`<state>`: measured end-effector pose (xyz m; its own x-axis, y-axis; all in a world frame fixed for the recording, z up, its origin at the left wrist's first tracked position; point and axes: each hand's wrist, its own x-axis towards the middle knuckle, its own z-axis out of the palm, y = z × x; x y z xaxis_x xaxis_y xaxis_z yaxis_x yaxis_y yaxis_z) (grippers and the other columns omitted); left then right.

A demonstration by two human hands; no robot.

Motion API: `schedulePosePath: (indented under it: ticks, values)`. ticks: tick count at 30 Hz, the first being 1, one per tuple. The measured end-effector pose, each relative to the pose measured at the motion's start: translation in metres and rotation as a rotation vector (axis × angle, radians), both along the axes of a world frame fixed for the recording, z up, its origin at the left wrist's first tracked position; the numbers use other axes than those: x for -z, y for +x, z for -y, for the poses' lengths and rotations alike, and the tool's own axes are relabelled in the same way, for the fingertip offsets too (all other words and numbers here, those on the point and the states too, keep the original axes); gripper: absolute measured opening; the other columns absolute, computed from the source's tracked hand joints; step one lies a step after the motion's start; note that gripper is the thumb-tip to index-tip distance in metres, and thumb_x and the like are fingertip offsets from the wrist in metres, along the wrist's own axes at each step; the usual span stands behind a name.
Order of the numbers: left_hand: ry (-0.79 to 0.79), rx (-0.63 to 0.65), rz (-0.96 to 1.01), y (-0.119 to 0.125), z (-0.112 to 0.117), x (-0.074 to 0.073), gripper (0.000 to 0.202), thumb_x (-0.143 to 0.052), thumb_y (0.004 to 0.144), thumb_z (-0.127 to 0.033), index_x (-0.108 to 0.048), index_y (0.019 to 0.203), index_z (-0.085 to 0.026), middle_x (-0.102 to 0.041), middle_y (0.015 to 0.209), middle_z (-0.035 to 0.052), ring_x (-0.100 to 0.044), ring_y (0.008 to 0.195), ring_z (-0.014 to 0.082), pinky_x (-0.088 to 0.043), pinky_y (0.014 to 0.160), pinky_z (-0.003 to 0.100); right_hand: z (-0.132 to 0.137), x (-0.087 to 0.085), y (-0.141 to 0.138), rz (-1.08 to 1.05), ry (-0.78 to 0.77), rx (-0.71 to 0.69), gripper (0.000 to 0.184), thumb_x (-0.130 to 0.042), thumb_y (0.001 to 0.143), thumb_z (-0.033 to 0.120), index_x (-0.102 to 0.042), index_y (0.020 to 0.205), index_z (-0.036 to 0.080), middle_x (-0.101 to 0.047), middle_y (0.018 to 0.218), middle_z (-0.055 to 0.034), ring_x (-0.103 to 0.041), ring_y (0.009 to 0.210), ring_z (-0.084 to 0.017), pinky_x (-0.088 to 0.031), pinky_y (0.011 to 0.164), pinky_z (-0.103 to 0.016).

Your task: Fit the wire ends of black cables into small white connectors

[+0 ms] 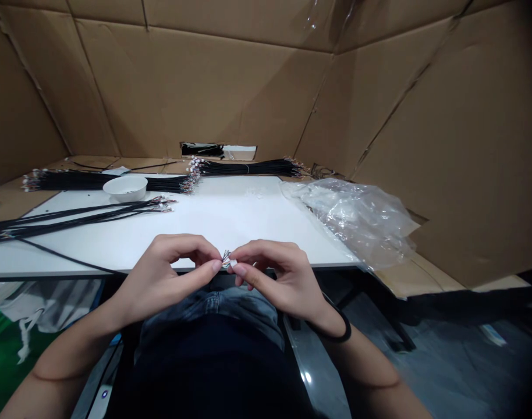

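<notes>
My left hand [172, 270] and my right hand [272, 273] meet at the near edge of a white table [231, 221]. Both pinch, fingertips together, the end of a thin cable with coloured wire tips [226, 256]. The left fingers grip the wire end; the right thumb and forefinger press a small white connector [232, 263] against it. Most of the cable is hidden under my hands. A black band circles my right wrist.
Bundles of black cables [104, 180] lie at the table's back left, another bundle [248, 167] at the back, and loose cables [74, 216] run in from the left. A white bowl [125, 188] stands among them. A crumpled clear plastic bag [357, 218] lies right. Cardboard walls surround the table.
</notes>
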<state>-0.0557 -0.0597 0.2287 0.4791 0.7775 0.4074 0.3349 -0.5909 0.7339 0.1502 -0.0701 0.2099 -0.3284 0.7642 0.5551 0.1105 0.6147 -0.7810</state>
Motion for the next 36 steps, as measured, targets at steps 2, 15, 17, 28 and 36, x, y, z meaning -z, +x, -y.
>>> schedulePosePath:
  ticks: [2,15,17,28,36]
  values:
    - [-0.005,0.0,0.003,-0.0001,0.0,0.0004,0.014,-0.062,0.087,-0.023,-0.071,0.079,-0.017,-0.071,0.074,0.0002,-0.062,0.068,0.0106,-0.047,0.063,0.019,0.0002,-0.0001,0.0006,0.01,0.018,0.007,0.007,-0.067,0.086,0.02,-0.071,0.088,0.015,-0.074,0.081,-0.006,-0.068,0.056,-0.012,-0.053,0.047,-0.02]
    - [-0.01,-0.011,0.032,0.0,-0.0002,-0.0013,0.016,-0.062,0.088,-0.027,-0.07,0.079,-0.016,-0.07,0.071,0.0005,-0.06,0.065,0.0103,-0.047,0.06,0.018,0.0008,-0.0021,0.0025,0.032,0.07,-0.007,0.008,-0.066,0.086,0.018,-0.071,0.092,0.016,-0.075,0.081,-0.0056,-0.069,0.059,-0.012,-0.055,0.051,-0.021]
    - [-0.015,-0.014,0.032,-0.0002,-0.0004,-0.001,0.017,-0.062,0.089,-0.027,-0.07,0.079,-0.016,-0.069,0.071,0.0009,-0.06,0.066,0.0107,-0.047,0.059,0.019,0.0009,-0.0019,0.0024,0.03,0.067,-0.007,0.008,-0.066,0.086,0.018,-0.071,0.092,0.016,-0.075,0.081,-0.0057,-0.069,0.059,-0.012,-0.055,0.052,-0.021]
    - [0.006,-0.007,0.067,-0.0035,0.0025,0.0006,0.013,-0.063,0.088,-0.023,-0.07,0.079,-0.017,-0.069,0.071,-0.0012,-0.059,0.066,0.0084,-0.046,0.061,0.016,-0.0001,-0.0011,0.001,-0.004,0.021,-0.022,0.006,-0.067,0.086,0.018,-0.07,0.09,0.015,-0.073,0.082,-0.0053,-0.069,0.059,-0.012,-0.055,0.052,-0.02]
    - [0.015,0.005,0.057,-0.0009,0.0015,-0.0014,0.012,-0.062,0.087,-0.02,-0.072,0.081,-0.018,-0.072,0.073,-0.0017,-0.062,0.067,0.0076,-0.048,0.062,0.014,0.0001,-0.0012,0.0016,-0.003,0.042,-0.042,0.005,-0.068,0.085,0.016,-0.07,0.09,0.015,-0.074,0.081,-0.005,-0.07,0.06,-0.012,-0.055,0.052,-0.02]
